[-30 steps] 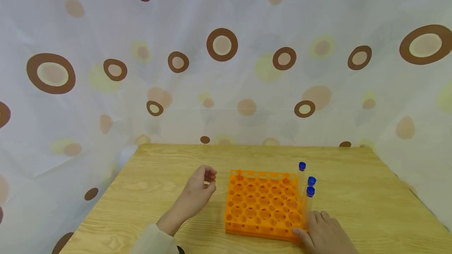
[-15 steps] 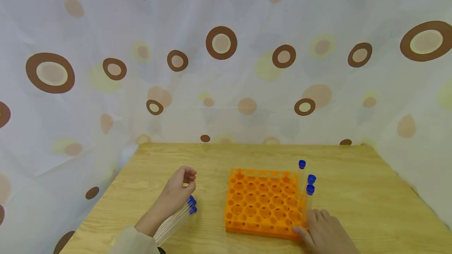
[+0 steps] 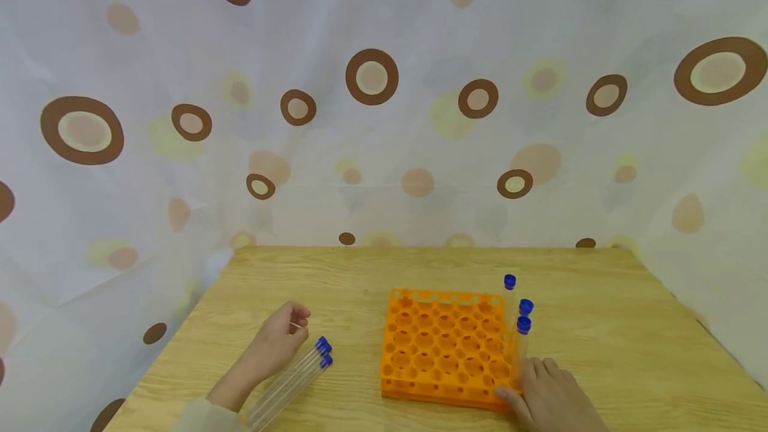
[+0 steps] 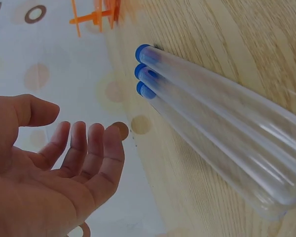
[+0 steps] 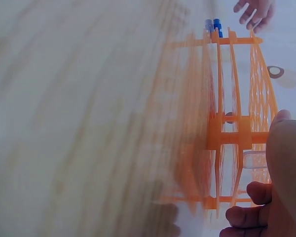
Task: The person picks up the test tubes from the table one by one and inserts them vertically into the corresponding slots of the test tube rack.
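My left hand hovers over the left part of the table, fingers loosely curled and holding nothing. Just right of it lie three clear test tubes with blue caps, side by side and slanting away from me. An orange test tube rack stands in the middle right. Three more blue-capped tubes stand upright along the rack's right end. With my right hand I grip the rack's near right corner, thumb at the front and fingers along the side. In the right wrist view, that thumb lies against the rack's upper edge.
The wooden table carries everything. Behind it and at both sides hangs a pale curtain with brown and yellow circles. Most of the rack's round holes hold no tube.
My left hand has moved left and a little toward me, away from the rack, and the lying tubes it hid now show. My right hand has stayed at the rack's corner.
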A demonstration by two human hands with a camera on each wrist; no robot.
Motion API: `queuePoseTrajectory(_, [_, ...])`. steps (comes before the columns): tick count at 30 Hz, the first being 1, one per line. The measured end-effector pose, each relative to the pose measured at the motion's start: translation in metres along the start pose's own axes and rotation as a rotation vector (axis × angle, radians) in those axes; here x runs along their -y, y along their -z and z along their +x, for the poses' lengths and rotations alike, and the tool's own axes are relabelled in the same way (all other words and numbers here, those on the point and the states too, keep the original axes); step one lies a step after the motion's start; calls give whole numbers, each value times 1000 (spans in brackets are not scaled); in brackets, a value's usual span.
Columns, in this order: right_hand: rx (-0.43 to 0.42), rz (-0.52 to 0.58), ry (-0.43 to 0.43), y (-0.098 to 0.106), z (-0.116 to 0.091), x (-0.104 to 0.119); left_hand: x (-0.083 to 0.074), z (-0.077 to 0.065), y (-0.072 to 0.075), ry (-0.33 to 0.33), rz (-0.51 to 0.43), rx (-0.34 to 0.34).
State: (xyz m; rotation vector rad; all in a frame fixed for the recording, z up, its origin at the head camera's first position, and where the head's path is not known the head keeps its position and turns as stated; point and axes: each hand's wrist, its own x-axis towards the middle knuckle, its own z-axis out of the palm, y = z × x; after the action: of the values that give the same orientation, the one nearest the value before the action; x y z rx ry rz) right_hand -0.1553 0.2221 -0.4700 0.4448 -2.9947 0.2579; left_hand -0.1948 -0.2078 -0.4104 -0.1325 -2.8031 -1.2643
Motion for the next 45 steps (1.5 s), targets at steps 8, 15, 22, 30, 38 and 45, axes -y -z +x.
queuePoseTrajectory(8, [-18,16,18,3,2,2,16,-1,3,58,118,55])
queuePoseTrajectory(15, [1,6,15,0,0,3,31,-10,1,168,197,201])
queuePoseTrajectory(22, [-29,-3,19,-1,-2,3,33,-12,1,157,210,229])
queuePoseTrajectory(30, [-25,8,8,-2,-5,2,31,-12,-2,148,217,228])
queuePoseTrajectory(38, [-10,25,6,-1,-3,2,27,-13,-2,146,238,222])
queuePoseTrajectory(45, [-22,8,9,0,-3,2,29,-12,-3,157,242,214])
